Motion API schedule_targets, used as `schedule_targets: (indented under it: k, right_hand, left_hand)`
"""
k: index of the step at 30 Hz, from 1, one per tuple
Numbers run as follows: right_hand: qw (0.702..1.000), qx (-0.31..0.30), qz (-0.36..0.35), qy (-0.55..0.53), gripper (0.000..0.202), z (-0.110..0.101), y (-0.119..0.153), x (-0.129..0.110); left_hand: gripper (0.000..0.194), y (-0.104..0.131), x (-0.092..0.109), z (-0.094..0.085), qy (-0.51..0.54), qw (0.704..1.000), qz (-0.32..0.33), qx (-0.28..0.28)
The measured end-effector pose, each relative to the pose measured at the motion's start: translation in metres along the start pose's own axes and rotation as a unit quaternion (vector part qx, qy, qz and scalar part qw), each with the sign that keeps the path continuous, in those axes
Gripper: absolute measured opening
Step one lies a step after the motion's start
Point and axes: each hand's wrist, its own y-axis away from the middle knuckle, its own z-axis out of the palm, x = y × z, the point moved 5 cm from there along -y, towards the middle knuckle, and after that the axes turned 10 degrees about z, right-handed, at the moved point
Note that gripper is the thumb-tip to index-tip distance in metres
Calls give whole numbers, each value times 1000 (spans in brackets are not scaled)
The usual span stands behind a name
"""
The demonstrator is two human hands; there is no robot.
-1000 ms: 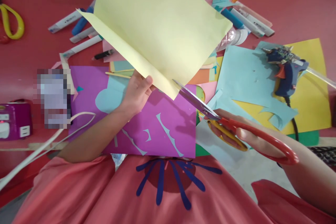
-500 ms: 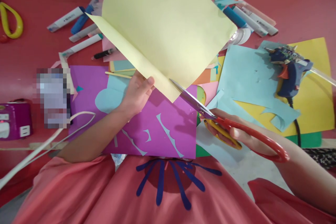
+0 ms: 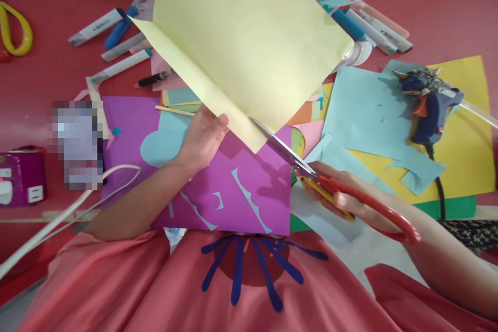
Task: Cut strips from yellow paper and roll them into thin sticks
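Observation:
My left hand (image 3: pixel 206 135) pinches the lower left edge of a pale yellow sheet of paper (image 3: pixel 249 36) between thumb and fingers. The sheet is raised over the table and curls at its top and along its left side. In my right hand (image 3: pixel 334 192) is a pair of scissors (image 3: pixel 322 179) with a red and yellow handle. Their blades lie around the sheet's lower edge, a narrow strip on the left of the cut. Below the hands, a purple sheet (image 3: pixel 233 192) carries several light blue offcuts (image 3: pixel 251 199).
A blue glue gun (image 3: pixel 431 109) lies on light blue paper (image 3: pixel 361 109) and yellow paper (image 3: pixel 474 140) at right. Several markers (image 3: pixel 97 26) are scattered at left. A phone (image 3: pixel 78 145), a purple power socket (image 3: pixel 23 179), and a white cable (image 3: pixel 58 223) lie farther left.
The scissors' handles have drawn closer together, and the blades look more nearly closed. My right hand has shifted slightly left. The left hand keeps its hold on the sheet, which has hardly moved.

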Motion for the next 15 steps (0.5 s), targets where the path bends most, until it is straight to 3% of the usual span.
schedule_targets:
  k: [8,15]
  right_hand:
    - [998,-7,-31,-55,54,4,-4,8]
    - [997,5,-13,-74,53,7,-7,20]
  left_hand:
    - [56,-2,0,-1,-8,1000,11,7]
    - [57,-2,1,2,-1,1000,-3,-2]
